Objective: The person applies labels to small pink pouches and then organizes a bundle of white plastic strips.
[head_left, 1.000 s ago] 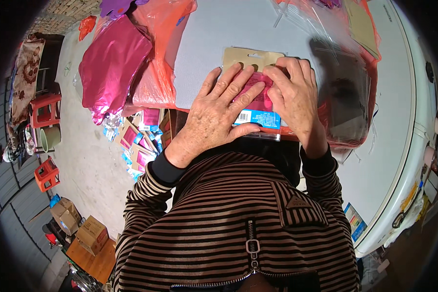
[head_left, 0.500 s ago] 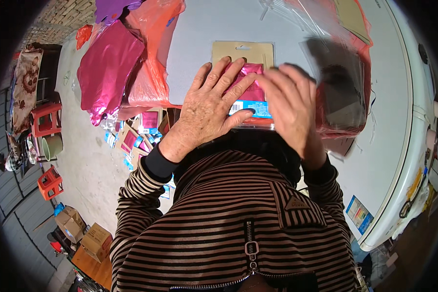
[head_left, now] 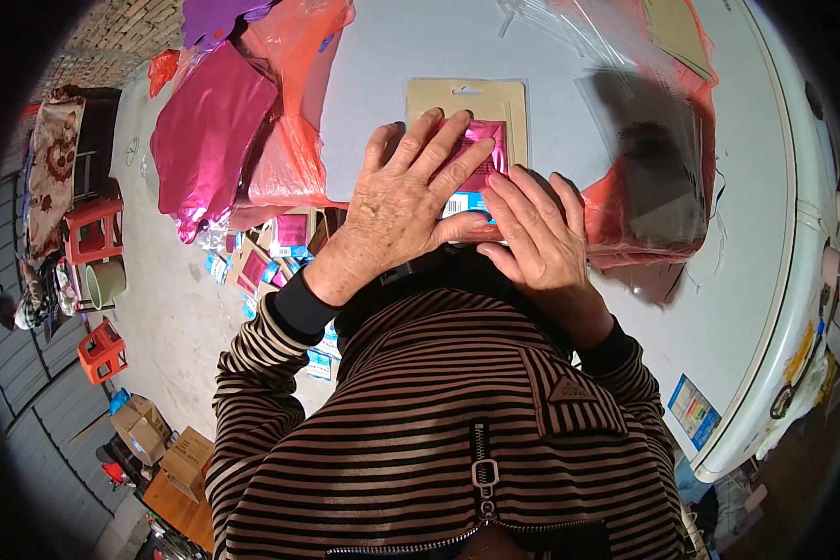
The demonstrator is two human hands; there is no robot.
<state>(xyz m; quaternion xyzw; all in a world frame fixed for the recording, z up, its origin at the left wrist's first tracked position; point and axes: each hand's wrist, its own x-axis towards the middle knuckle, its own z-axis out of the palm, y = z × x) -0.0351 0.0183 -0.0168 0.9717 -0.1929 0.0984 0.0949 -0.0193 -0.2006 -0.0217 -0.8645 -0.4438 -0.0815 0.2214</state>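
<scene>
A tan hang card [head_left: 515, 117] with a slot at its top lies flat on the grey-white work surface in front of me. On it sits a shiny pink foil packet [head_left: 497, 140], with a blue-and-white label strip [head_left: 456, 203] along its lower part. Clear plastic edges show around the card. My left hand [head_left: 387, 201] rests over the card's left side, fingers spread across the pink packet. My right hand [head_left: 541, 229] lies with outstretched fingers on the lower right part, near the label. Both palms hide much of the package.
Right of the card, clear plastic sleeves [head_left: 658, 187] lie stacked in a red bag [head_left: 607, 210]. At left are a translucent red bag [head_left: 294, 140] and magenta foil [head_left: 210, 135]. Several similar carded packets [head_left: 291, 233] lie below the surface's left edge. Red stools [head_left: 101, 350] stand farther left.
My right hand has moved down and settled on the lower right of the package; it was blurred and higher before. My left hand has stayed almost in place.
</scene>
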